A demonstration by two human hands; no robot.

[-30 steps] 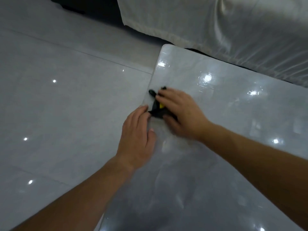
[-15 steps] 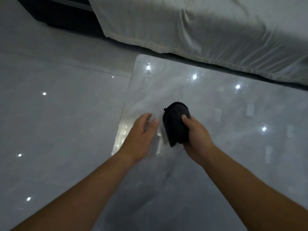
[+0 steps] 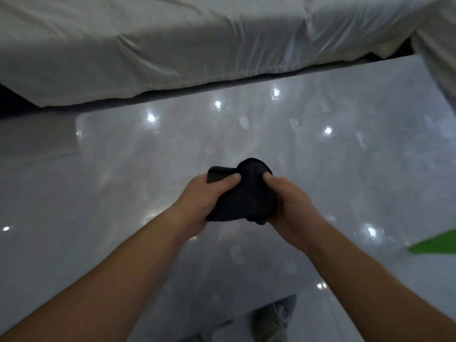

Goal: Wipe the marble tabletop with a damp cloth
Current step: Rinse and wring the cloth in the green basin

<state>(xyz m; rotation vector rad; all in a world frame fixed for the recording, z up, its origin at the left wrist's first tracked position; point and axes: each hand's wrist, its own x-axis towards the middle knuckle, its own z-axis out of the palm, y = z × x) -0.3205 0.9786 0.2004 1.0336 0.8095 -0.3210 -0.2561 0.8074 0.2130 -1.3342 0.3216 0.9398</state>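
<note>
A dark, bunched cloth [image 3: 246, 193] is held up in the air above the glossy grey marble tabletop [image 3: 172, 149]. My left hand [image 3: 199, 206] grips the cloth's left side, thumb on top. My right hand [image 3: 291, 206] grips its right side, thumb pressed into the fabric. The hands are close together over the middle of the tabletop, and the cloth does not touch the marble.
A white fabric-covered sofa or bed [image 3: 172, 45] runs along the table's far edge and wraps the far right. Shiny grey floor tiles [image 3: 29, 193] lie to the left. A green object [image 3: 436, 244] pokes in at the right. My shoes [image 3: 274, 317] show below the near edge.
The cloth went from lying under my right hand at the table's left edge to lifted; my left hand has now joined and both hold it. The view has shifted right.
</note>
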